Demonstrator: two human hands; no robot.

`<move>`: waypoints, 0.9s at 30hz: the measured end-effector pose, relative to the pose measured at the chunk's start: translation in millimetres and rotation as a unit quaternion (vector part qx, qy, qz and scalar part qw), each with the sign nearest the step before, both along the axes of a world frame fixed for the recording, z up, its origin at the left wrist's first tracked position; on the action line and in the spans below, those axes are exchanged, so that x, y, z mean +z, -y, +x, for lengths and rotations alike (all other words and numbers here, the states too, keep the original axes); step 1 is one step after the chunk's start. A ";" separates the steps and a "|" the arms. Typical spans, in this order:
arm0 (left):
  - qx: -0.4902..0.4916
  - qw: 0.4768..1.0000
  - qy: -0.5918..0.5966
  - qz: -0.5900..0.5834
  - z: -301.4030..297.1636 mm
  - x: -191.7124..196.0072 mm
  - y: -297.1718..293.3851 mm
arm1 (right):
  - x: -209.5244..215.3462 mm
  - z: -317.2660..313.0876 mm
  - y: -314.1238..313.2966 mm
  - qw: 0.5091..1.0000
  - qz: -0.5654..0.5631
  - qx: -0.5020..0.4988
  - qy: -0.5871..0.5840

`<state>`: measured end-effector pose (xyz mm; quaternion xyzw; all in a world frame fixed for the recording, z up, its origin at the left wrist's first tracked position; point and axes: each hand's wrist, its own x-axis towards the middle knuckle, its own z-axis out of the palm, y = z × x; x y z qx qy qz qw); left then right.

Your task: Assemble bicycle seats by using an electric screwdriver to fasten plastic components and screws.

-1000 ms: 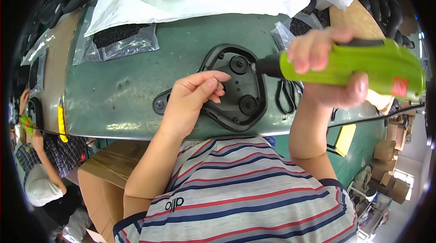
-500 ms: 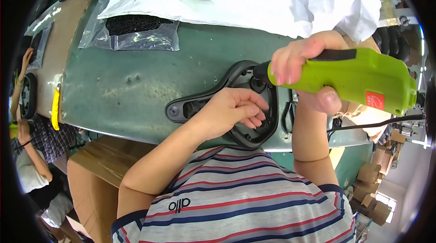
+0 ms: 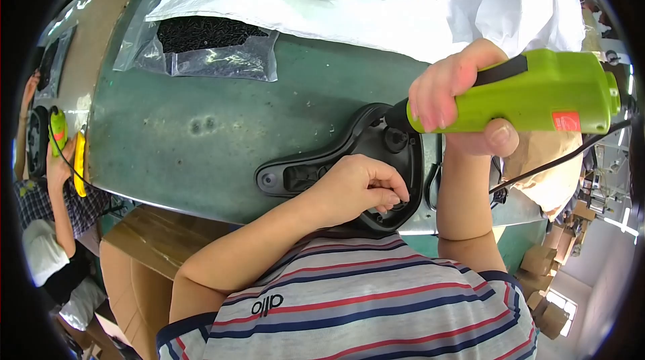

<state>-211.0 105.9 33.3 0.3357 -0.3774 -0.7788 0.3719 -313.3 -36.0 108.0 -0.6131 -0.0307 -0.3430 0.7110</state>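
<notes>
— Head view: where, the black plastic part (image 3: pixel 349 172)?
— At counter (image 3: pixel 201 125) near edge, right of middle, under both hands.
— Left hand (image 3: pixel 356 188)?
— Fingertips pinched together on part's near rim.
— Right hand (image 3: pixel 463 108)?
— Clamped round green power screwdriver (image 3: pixel 531 94), tip down onto part's far side.

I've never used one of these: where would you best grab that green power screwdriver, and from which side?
Around the thick middle of the green power screwdriver, from above, as the right hand holds it now. The barrel lies roughly level, black tip toward the black saddle base, cord trailing from the rear, so mid-body probably balances best.
</notes>
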 end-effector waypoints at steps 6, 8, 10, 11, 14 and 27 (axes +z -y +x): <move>0.060 0.998 -0.006 0.001 1.3 -4.0 -2.5 | 20.0 -4.4 -19.7 0.989 -0.103 -0.037 -0.100; 0.113 0.991 -0.073 -0.001 0.3 -0.6 -6.6 | 35.0 -19.6 -22.3 0.994 -0.098 -0.048 -0.001; 0.171 0.974 -0.136 -0.058 1.6 -3.3 -6.6 | 65.5 -37.4 -28.6 0.994 -0.045 -0.023 0.093; 0.193 0.969 -0.141 -0.061 6.5 -3.9 -9.7 | 70.3 -45.0 -31.9 0.993 0.004 -0.041 0.111; 0.222 0.962 -0.136 -0.085 14.4 0.5 -17.6 | 65.1 -56.9 -35.9 0.983 0.093 -0.061 0.143; 0.227 0.961 -0.091 -0.125 1.1 16.1 -37.4 | 45.8 -82.3 -62.5 0.985 -0.030 -0.001 0.172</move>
